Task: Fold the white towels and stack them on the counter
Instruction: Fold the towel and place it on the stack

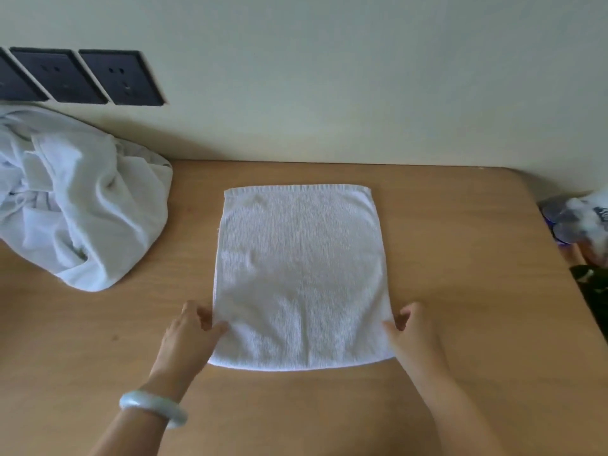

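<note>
Wood-grain counter (444,258) is running up against a pale plain wall (329,77). Three dark wall sockets (85,77) are sitting in a row at upper left, just above the counter line. A crumpled heap of white towels (75,205) is lying at the left of the counter under the sockets, touching the wall. Blurred clutter (579,218) is showing past the counter's right edge: plastic wrap and something purple, can't tell more. A dark object (592,284) is sitting just below it.

The white towel (299,274) is lying flat mid-counter, long sides running away from the person and far hem near the wall. It's well apart from the heap.

Both arms are reaching in from the bottom, bare forearms converging on the towel's near end. Left hand (189,337) is pinching the left edge just above the near corner, thumb on top of the cloth and fingers curling at the edge. Right hand (413,337) is mirroring that on the right edge, thumb on the cloth and fingers tucking in beside it. A pale bangle (153,408) is sitting on the left wrist.
</note>
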A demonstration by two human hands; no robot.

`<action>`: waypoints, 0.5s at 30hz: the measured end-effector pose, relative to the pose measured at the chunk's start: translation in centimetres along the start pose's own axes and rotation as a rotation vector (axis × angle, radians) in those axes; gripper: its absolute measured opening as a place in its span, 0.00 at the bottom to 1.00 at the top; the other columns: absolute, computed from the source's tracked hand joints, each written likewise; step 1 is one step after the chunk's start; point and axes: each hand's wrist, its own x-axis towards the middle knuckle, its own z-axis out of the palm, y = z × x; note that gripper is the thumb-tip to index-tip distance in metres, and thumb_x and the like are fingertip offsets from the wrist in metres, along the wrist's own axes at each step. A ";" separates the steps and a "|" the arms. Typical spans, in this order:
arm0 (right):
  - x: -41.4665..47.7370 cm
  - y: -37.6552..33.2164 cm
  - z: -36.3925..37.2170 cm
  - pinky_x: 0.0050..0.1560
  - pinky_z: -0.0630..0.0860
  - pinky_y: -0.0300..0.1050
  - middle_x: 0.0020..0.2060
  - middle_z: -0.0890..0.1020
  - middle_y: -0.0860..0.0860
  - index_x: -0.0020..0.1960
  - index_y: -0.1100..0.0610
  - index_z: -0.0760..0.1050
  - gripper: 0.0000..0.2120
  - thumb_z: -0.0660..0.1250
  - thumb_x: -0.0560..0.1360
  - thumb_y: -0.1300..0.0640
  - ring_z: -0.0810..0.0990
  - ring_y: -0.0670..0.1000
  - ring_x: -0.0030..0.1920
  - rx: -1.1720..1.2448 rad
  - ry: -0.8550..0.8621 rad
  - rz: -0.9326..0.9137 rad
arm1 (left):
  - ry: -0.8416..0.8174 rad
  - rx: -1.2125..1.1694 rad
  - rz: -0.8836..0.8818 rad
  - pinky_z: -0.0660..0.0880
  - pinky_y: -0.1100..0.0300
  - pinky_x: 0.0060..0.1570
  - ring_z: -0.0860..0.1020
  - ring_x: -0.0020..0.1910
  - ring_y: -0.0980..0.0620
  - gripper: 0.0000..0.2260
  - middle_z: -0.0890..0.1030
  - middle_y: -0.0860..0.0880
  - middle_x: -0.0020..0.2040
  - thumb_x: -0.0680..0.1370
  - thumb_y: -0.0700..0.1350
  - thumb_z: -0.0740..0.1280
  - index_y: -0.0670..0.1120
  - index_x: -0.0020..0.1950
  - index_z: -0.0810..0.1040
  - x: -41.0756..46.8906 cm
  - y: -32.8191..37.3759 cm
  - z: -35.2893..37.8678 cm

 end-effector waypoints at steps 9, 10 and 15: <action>-1.3 0.9 -0.4 0.28 0.61 0.42 0.30 0.75 0.55 0.33 0.61 0.67 0.14 0.67 0.74 0.58 0.72 0.50 0.27 0.017 -0.039 0.004 | -0.029 -0.110 -0.122 0.77 0.53 0.41 0.82 0.37 0.43 0.04 0.83 0.46 0.34 0.74 0.44 0.71 0.44 0.41 0.79 -2.2 -0.9 0.2; -1.4 1.0 -0.7 0.30 0.63 0.42 0.29 0.76 0.55 0.35 0.61 0.68 0.12 0.67 0.73 0.60 0.75 0.51 0.28 0.116 -0.066 0.019 | 0.009 -0.184 -0.148 0.76 0.55 0.36 0.82 0.32 0.43 0.06 0.82 0.45 0.31 0.74 0.41 0.71 0.41 0.39 0.77 -2.2 -1.3 0.4; -2.1 2.7 -0.9 0.39 0.66 0.48 0.31 0.75 0.55 0.41 0.59 0.69 0.12 0.73 0.67 0.66 0.72 0.54 0.33 0.405 -0.051 0.138 | 0.042 -0.358 -0.220 0.72 0.65 0.25 0.82 0.27 0.44 0.07 0.82 0.41 0.38 0.73 0.35 0.73 0.38 0.41 0.75 -2.4 -3.1 1.0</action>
